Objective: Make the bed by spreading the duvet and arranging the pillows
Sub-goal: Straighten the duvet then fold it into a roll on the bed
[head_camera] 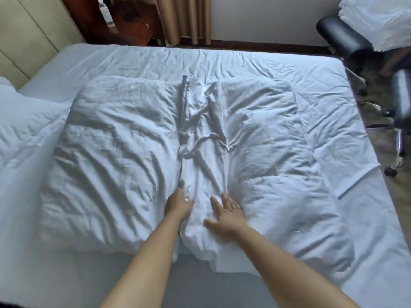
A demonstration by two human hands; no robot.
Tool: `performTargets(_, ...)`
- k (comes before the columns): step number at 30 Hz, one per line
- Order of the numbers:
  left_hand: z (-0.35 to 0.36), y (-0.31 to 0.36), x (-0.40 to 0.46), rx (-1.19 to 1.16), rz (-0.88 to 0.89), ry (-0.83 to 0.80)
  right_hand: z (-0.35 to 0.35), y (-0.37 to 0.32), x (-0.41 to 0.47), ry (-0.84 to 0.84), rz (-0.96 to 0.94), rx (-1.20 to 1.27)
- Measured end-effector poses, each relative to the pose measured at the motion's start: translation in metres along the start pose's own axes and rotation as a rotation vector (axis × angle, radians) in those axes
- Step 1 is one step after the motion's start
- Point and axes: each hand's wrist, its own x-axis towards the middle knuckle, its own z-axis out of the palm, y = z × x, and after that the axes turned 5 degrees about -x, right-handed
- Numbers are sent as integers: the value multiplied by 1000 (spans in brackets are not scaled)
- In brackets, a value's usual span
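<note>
A rumpled white duvet (138, 156) is heaped in the middle of the bed (333, 90), its long axis running across the mattress and a bunched central fold leading straight away from the hands. The near end of that fold is gripped by the left hand (178, 204), fingers curled into the cloth. Just to the right of it, the right hand (224, 215) is laid flat on the duvet with fingers spread. Far to the left of the grip, more white bedding (24, 121) is piled. Beyond the bed's right edge, a black chair (347, 38) is seen; at the far left, a water bottle (106, 12).
</note>
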Motion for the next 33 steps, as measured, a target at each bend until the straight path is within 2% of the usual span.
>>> performTargets(5, -3, -7, -34, -31, 2, -53, 23, 7, -39, 0, -55, -80)
performTargets(7, 0, -11, -46, -79, 5, -45, 29, 2, -48, 114, -60, -107)
performTargets(10, 11, -18, -67, -166, -67, -158, 28, -5, -55, 252, 0, -125)
performTargets(13, 16, -17, -84, -201, -126, -228, 22, -5, -55, 253, 69, 77)
performTargets(17, 17, -17, -87, -316, -215, -240, 14, -10, -57, 334, -13, 314)
performTargets(20, 21, -13, -96, -728, -366, -307, 14, -11, -64, 399, -61, 459)
performTargets(22, 25, -12, -98, -797, -328, -260, 14, -8, -66, 412, -64, 484)
performTargets(25, 20, -15, -97, -705, -162, -47, 13, -8, -66, 422, -84, 491)
performTargets(27, 12, -14, -103, -770, -45, -49, 11, -13, -66, 446, -79, 496)
performTargets(30, 5, -19, -117, -733, 11, -130, 17, -11, -67, 343, -47, 334)
performTargets(33, 7, -38, -122, -420, -58, -93, 26, 2, -69, 67, -46, 37)
